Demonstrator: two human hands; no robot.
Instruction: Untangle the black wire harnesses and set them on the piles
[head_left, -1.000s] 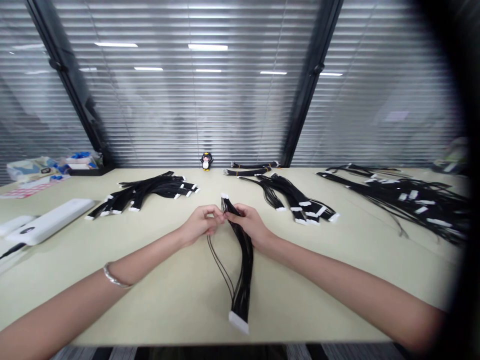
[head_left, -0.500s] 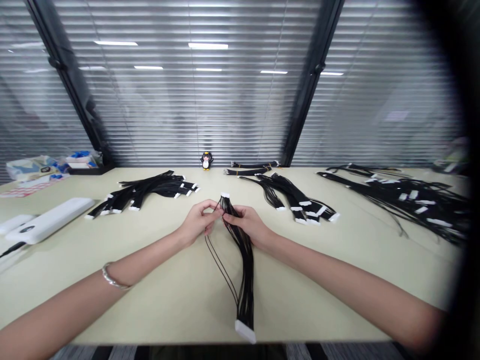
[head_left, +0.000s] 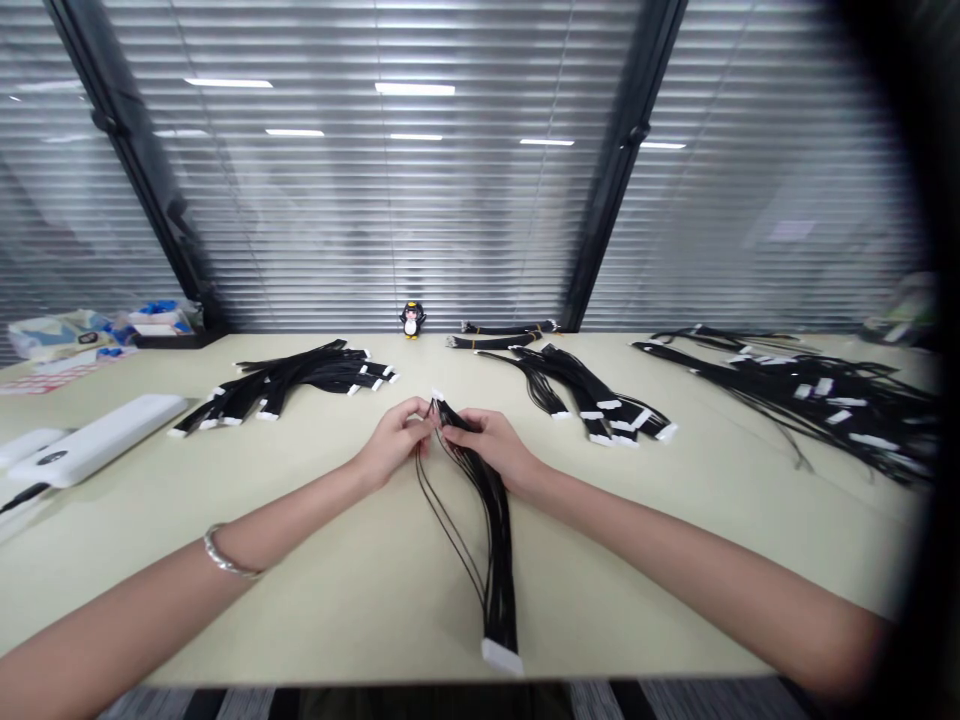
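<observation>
In the head view, the only one there is, I see a bundle of black wires [head_left: 498, 530] running lengthwise away from the person over the tabletop [head_left: 315, 610], bowed a little, its small white far plug [head_left: 437, 397] just past the fingertips and its wide white near plug [head_left: 502, 656] close to the front edge, slightly right of the far one. The right hand [head_left: 487, 442] is the nearer, its thumb and fingers closed around the bundle a little below the far plug. The left hand [head_left: 401, 438] is just beside it, thumb and finger pinching a few thin wires [head_left: 452, 528] that bow out left of the rest and rejoin it lower down. Whether the bundle's middle touches the tabletop, I can't tell.
</observation>
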